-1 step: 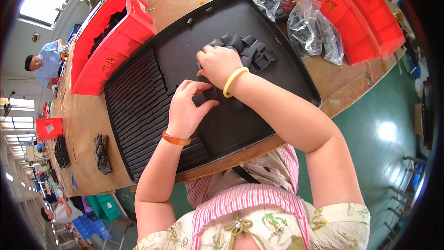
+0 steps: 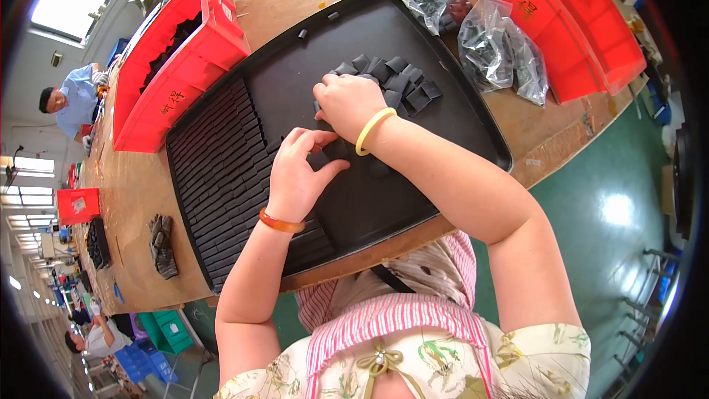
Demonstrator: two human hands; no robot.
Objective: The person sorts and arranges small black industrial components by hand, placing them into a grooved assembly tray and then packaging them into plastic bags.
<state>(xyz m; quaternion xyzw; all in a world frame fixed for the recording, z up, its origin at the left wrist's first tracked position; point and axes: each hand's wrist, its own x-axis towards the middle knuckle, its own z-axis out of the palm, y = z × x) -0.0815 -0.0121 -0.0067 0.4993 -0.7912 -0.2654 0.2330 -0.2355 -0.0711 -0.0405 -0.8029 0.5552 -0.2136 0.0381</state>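
A large black tray (image 2: pixel 299 66) lies in front of me on the table. Its left part is filled with tight rows of small black blocks (image 2: pixel 221 148). In the middle, my left hand (image 2: pixel 289 166) curls thumb and fingers round a small black block (image 2: pixel 317 159), with further dark pieces close beside it. Just above and to the right, my right hand (image 2: pixel 348 103) bends its fingers down at the near left edge of a loose pile of black blocks (image 2: pixel 399 77). Whatever those fingertips grip is hidden beneath the hand.
A red bin (image 2: pixel 181 81) with dark pieces stands past the tray's left edge. Clear plastic bags (image 2: pixel 502 48) and red bins (image 2: pixel 561 22) are at the right. Dark gloves (image 2: pixel 162 245) lie on the left. Two stray blocks (image 2: pixel 303 33) sit near the tray's far edge.
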